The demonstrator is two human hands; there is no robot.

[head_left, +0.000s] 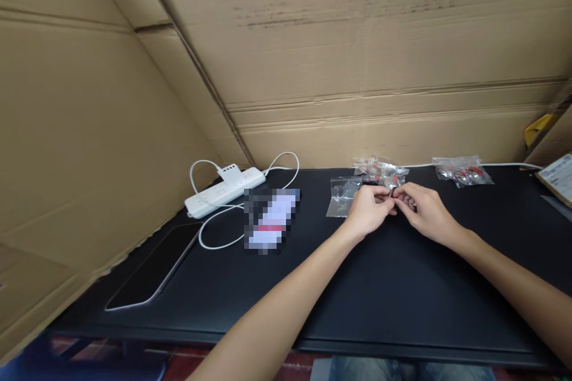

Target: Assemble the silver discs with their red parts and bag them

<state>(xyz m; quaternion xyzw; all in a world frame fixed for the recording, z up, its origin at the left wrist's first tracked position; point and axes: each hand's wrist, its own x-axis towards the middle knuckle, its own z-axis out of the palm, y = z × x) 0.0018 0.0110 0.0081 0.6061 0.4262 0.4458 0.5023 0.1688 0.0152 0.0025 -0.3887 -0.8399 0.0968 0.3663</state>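
My left hand (pixel 367 211) and my right hand (pixel 423 209) meet over the black table, fingertips pinched together. Between them shows a small piece (pixel 392 193) with a dark curved edge and a trace of red; its kind is too small to tell. Beside my left hand lies a flat clear plastic bag (pixel 340 196). Just beyond my fingers rests another clear bag (pixel 379 168) with red and shiny small parts inside. Farther right is a similar bag (pixel 463 171) with red bits in it.
A white power strip (pixel 226 192) with a plug and looping white cable (pixel 218 247) sits at the back left. Near it lies a pixelated phone-like object (pixel 271 220). A dark tablet (pixel 154 268) is at the left. Cardboard walls (pixel 357 59) enclose the table (pixel 402 297); a labelled box (pixel 558 178) stands right.
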